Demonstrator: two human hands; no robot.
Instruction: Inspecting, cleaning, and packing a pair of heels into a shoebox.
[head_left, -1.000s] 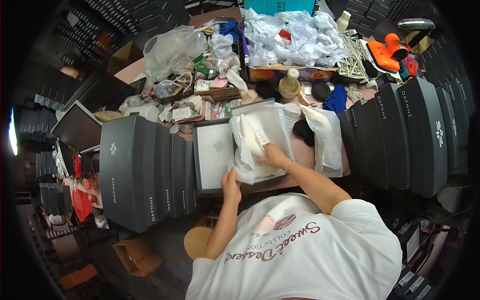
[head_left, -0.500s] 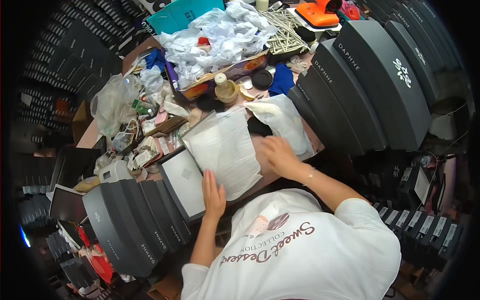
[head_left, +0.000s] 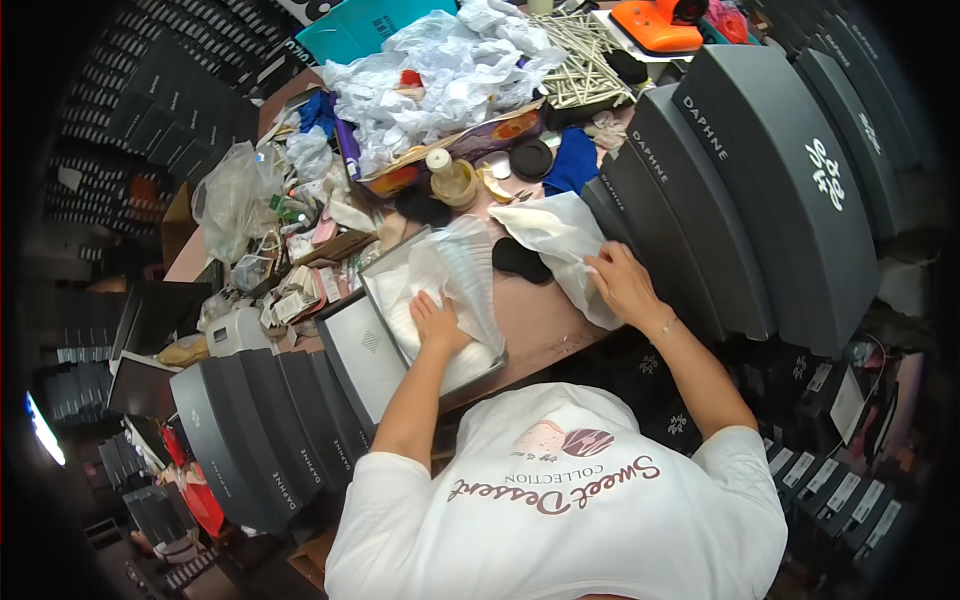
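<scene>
My left hand (head_left: 437,324) lies with fingers spread on white tissue paper (head_left: 398,298) inside an open dark shoebox (head_left: 484,376). A loose flap of the thin paper stands up beside that hand. The box's pale inner lid (head_left: 362,345) leans out on the left. To the right, my right hand (head_left: 626,284) has its fingers closed on the edge of a translucent white bag (head_left: 560,238) with something pale inside. Between box and bag lies a black, rounded, flat-looking thing (head_left: 520,260), whose kind I cannot make out.
Dark shoeboxes stand in rows at left (head_left: 250,430) and right (head_left: 740,200). Behind the open box are a pump bottle (head_left: 453,180), a carton heaped with crumpled white paper (head_left: 440,80), a bundle of pale sticks (head_left: 582,60) and an orange device (head_left: 655,28). Clutter covers the table's left side.
My left hand has moved from the box's front edge onto the paper inside, and the paper spread over the box has been folded back. My right hand has shifted right onto the bag.
</scene>
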